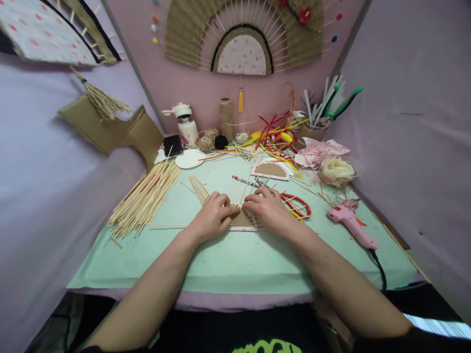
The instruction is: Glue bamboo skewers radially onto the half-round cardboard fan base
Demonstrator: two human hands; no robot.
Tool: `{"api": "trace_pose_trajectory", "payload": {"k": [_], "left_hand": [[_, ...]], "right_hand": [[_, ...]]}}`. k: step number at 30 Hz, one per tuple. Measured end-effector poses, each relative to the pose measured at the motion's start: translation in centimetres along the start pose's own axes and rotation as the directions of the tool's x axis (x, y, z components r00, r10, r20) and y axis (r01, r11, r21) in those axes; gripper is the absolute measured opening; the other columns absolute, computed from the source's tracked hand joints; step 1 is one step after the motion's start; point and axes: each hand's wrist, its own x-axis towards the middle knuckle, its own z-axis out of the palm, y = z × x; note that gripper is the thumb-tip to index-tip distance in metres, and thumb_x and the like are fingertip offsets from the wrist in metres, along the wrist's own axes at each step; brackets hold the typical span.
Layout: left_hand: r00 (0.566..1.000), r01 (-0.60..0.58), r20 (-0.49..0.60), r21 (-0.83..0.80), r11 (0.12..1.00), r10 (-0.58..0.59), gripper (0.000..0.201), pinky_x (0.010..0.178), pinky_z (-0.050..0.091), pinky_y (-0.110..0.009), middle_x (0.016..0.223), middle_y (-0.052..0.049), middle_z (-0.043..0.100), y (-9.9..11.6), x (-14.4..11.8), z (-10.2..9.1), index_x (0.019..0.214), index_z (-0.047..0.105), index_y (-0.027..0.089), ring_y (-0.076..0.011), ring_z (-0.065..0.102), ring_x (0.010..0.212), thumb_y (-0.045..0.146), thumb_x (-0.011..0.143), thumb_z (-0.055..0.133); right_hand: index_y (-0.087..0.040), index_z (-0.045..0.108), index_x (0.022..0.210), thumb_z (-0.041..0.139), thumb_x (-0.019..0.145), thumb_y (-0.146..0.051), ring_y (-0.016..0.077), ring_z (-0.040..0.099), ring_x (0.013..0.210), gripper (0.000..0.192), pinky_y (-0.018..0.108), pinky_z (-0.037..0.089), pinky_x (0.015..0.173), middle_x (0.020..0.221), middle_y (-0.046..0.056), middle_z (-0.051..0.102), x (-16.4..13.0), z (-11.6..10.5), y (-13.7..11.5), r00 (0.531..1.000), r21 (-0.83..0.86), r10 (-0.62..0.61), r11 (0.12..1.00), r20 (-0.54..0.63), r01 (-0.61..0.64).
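Note:
A small brown cardboard half-circle [241, 221] with a pale pink patterned border lies on the table between my hands. Thin wooden sticks radiate from its curved edge. My left hand [212, 214] is closed at the piece's left side, thumb and fingers pressed on it. From the right, my right hand [268, 210] curls over the curved edge, its fingertips together at the base of a thin wooden stick [244, 189] that points away from me. The fingers partly cover the piece, so the exact grip is hard to see.
A big pile of wooden sticks [145, 198] lies left. Red-handled scissors [299, 206] and a pen [245, 181] are beyond my right hand. A pink glue gun [352, 226] rests right. Another cardboard half-circle [271, 170], twine [208, 140] and a bottle [188, 131] are further back.

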Motion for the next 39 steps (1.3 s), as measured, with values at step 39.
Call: {"api": "trace_pose_trajectory", "payload": {"k": [39], "left_hand": [[0.999, 0.015, -0.034, -0.005, 1.000, -0.015, 0.030, 0.082, 0.041, -0.040, 0.093, -0.008, 0.058, -0.33, -0.05, 0.41, 0.101, 0.076, 0.021, -0.0231, 0.046, 0.092, 0.013, 0.084, 0.053]], "right_hand": [[-0.025, 0.072, 0.105, 0.058, 0.095, -0.018, 0.0242, 0.048, 0.115, 0.018, 0.044, 0.022, 0.098, 0.112, 0.003, 0.074, 0.28, 0.24, -0.24, 0.999, -0.098, -0.029, 0.995, 0.028, 0.032]]}}
